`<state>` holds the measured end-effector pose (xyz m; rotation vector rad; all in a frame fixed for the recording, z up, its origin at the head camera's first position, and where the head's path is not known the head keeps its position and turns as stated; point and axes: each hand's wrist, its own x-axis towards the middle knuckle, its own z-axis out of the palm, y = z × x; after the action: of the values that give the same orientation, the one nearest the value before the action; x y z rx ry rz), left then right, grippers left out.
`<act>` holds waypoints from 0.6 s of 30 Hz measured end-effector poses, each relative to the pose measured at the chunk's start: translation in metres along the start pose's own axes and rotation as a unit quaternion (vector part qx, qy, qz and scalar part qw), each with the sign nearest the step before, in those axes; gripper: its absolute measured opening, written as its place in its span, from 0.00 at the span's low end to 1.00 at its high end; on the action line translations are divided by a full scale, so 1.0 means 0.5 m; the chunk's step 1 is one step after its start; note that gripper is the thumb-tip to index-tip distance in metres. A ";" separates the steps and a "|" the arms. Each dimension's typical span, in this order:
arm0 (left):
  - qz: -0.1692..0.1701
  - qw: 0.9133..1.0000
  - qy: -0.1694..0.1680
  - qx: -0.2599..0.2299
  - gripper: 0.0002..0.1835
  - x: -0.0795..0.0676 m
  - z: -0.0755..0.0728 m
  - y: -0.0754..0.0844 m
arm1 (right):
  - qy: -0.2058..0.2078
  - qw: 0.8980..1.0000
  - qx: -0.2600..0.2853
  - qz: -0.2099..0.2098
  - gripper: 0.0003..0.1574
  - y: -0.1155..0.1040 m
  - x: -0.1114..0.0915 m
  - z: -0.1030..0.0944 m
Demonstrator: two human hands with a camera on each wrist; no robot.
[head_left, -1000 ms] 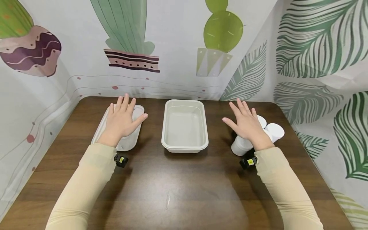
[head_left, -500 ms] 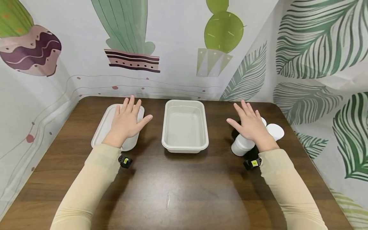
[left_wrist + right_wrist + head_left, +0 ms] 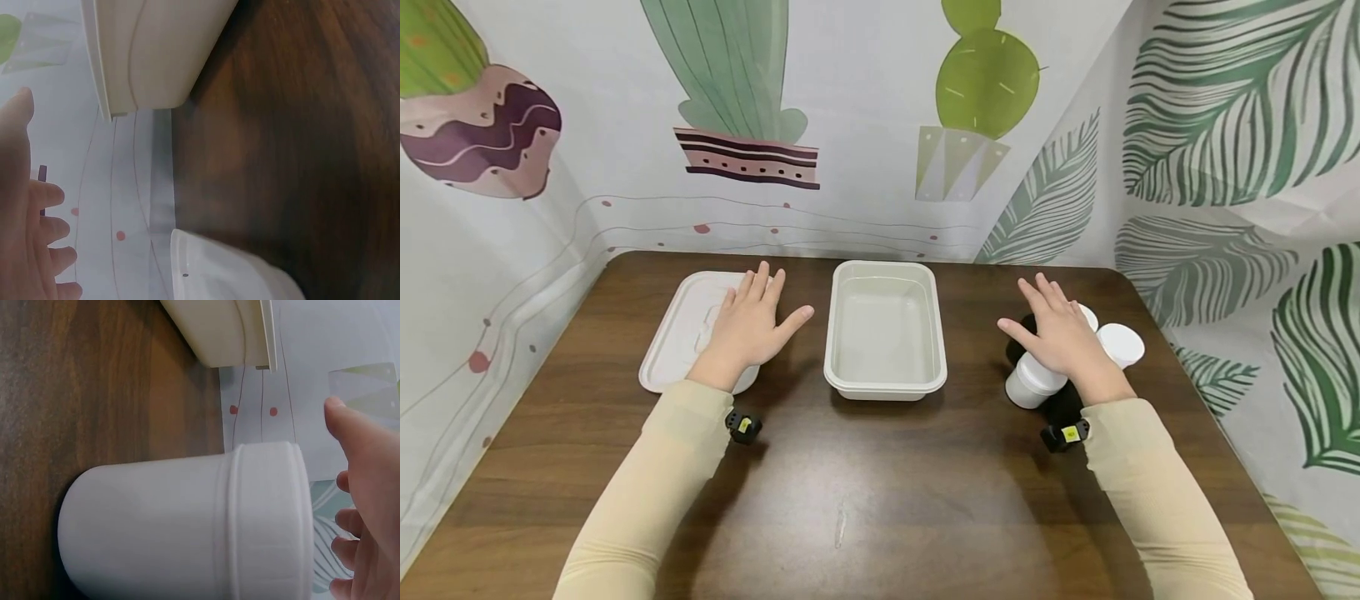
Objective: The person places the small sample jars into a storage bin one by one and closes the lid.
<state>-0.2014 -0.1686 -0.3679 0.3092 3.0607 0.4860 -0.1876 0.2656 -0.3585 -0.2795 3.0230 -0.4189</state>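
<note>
You are holding your left hand (image 3: 747, 321) flat and empty over the white lid (image 3: 688, 329) near the table's left edge; your right hand (image 3: 1060, 333), fingers spread, is hovering over the cups (image 3: 1033, 379) by the right edge, where a careless drop could topple them.

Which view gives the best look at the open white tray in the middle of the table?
The head view: the tray shows whole from above, rim and inside, between the left hand and the right hand. The left wrist view shows only one outer corner; the right wrist view shows only a corner and rim edge.
</note>
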 end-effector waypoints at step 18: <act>0.026 0.996 -0.002 -0.083 0.45 0.014 0.045 0.029 | -0.019 1.000 -0.018 0.000 0.51 0.024 0.001 0.008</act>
<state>-0.2043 -0.1469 -0.3847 0.3849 2.9904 0.7350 -0.1897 0.2760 -0.3658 -0.2859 2.9963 -0.3541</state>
